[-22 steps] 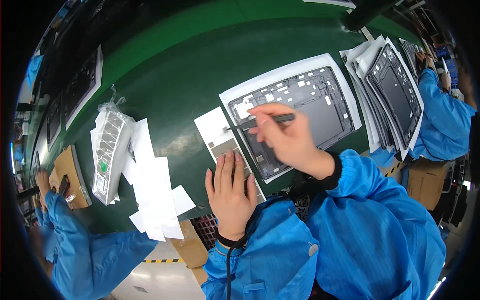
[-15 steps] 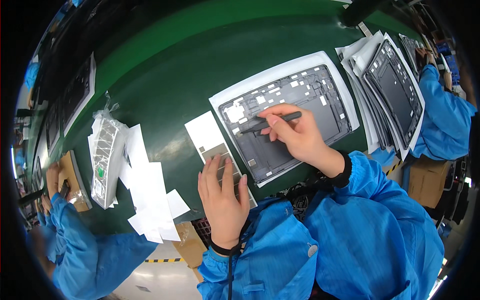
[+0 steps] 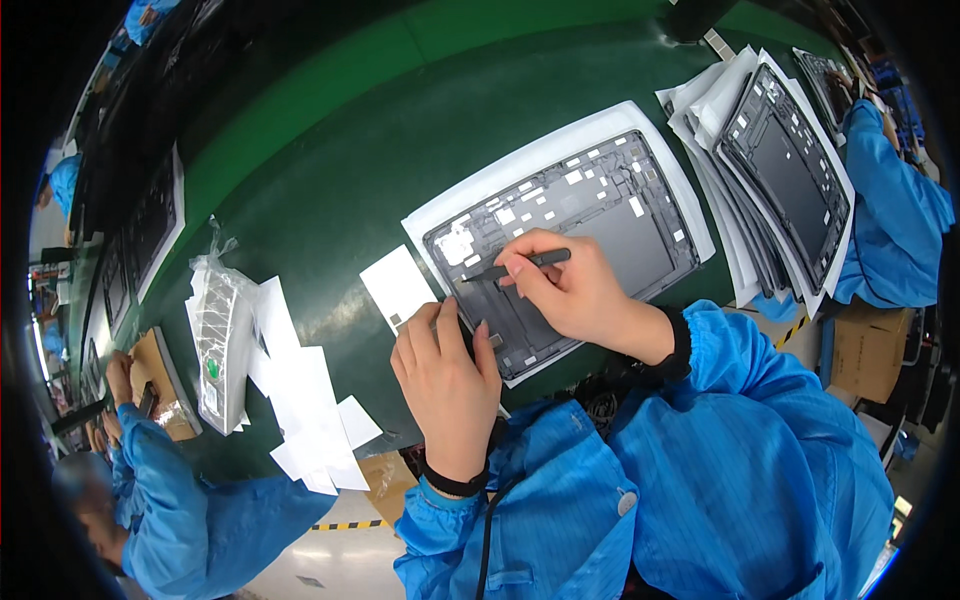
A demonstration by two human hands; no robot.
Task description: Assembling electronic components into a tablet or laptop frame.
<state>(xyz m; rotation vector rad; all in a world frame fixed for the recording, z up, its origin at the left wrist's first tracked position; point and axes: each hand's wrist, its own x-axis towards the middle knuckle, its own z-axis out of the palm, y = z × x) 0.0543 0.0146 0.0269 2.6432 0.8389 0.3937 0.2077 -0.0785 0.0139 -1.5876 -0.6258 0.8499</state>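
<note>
A dark grey tablet housing [image 3: 510, 290] dotted with white patches lies on a white sheet [image 3: 412, 222] on the table. My right hand [image 3: 575, 295] is closed around black tweezers [image 3: 545, 260]; their tips are over the housing's left part, and whether a small piece sits between them is too small to tell. Beside the housing, my left hand [image 3: 445, 380] lies palm down with its fingers stretched out. It covers most of a sticker sheet [image 3: 398, 285], whose white end shows beyond the fingers. The index fingertip is close to the housing's left edge.
Several housings [image 3: 785, 165] interleaved with white sheets are stacked at the right. Loose white papers [image 3: 315, 410] and a plastic-wrapped bundle [image 3: 222, 335] lie at the left. Co-workers in blue sit on both sides, one arm [image 3: 165, 470] near a cardboard piece [image 3: 165, 385].
The tweezers in my right hand have shifted a little left and down over the housing. My left hand has slid forward over the sticker sheet, hiding more of it. The view has shifted slightly.
</note>
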